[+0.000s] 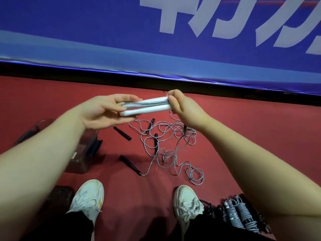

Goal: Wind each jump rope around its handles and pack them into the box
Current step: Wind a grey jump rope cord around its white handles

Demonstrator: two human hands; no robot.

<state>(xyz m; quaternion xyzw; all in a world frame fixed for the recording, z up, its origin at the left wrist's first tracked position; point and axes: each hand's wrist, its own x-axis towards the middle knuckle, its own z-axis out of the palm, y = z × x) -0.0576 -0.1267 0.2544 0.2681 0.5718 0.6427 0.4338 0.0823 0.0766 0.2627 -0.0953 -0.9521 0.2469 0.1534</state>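
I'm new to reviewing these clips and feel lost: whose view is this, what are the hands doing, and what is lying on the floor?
There is no machine: one camera on a person's head looks down at their own arms. The left hand and right hand grip two white handles side by side. On the red floor lie tangled grey rope with black handles, a clear box at left, and wound ropes beside the right shoe.
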